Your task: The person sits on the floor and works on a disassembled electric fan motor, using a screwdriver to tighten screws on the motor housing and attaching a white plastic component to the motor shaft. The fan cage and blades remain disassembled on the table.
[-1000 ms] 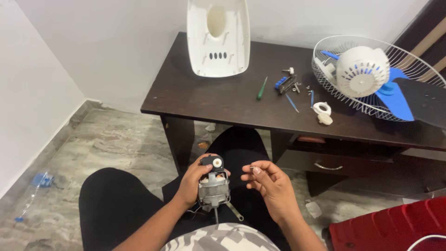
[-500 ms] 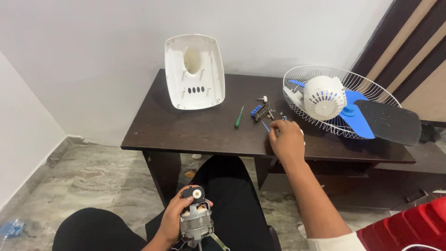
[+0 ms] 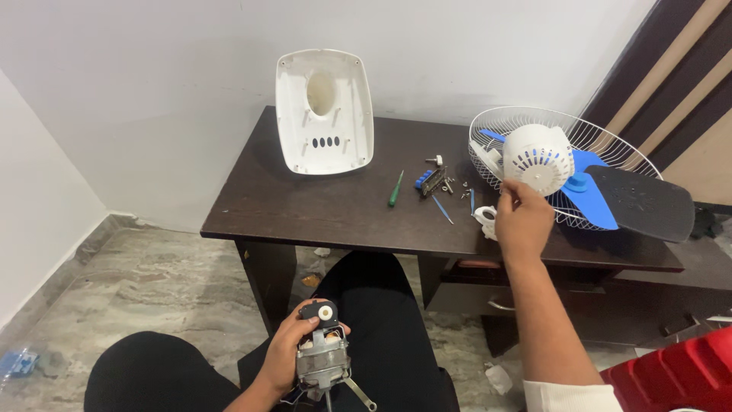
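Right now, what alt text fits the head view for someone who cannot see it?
Seen from above, a seated person's left hand holds a small fan motor over the lap while the right hand reaches to a dark wooden table. On it stand a white housing, a green screwdriver, loose screws and a wire fan guard with blue blades.

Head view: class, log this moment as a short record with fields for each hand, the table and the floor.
left hand: grips a fan motor over the lap
right hand: reaches to the wire guard, beside a white knob
table: white cover leaning on the wall, green screwdriver, screws, blue blade
floor: red case at right
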